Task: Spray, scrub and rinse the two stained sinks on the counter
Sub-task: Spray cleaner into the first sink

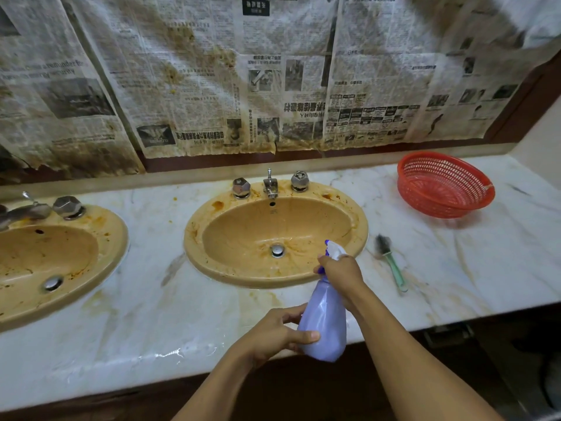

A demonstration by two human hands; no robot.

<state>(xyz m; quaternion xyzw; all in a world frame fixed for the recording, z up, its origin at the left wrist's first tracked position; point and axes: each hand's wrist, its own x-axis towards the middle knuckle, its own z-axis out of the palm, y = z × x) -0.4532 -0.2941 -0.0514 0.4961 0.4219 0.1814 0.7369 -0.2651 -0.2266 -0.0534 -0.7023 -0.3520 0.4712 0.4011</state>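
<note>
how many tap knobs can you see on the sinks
3. Two flank the right sink's spout: left knob, right knob. The third knob sits right of the left sink's spout; that sink's other knob may be out of frame.

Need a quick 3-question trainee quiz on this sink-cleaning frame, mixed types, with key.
1. True or false: the brush lies inside the red basket.
2. The right hand grips the spray bottle at: A) base, B) trigger head, C) nowhere.
3. How many stained sinks are visible?
Key: 1 false, the brush lies on the counter, outside the basket. 2 B; the left hand holds the body. 3 two: centre sink, left sink.
</note>
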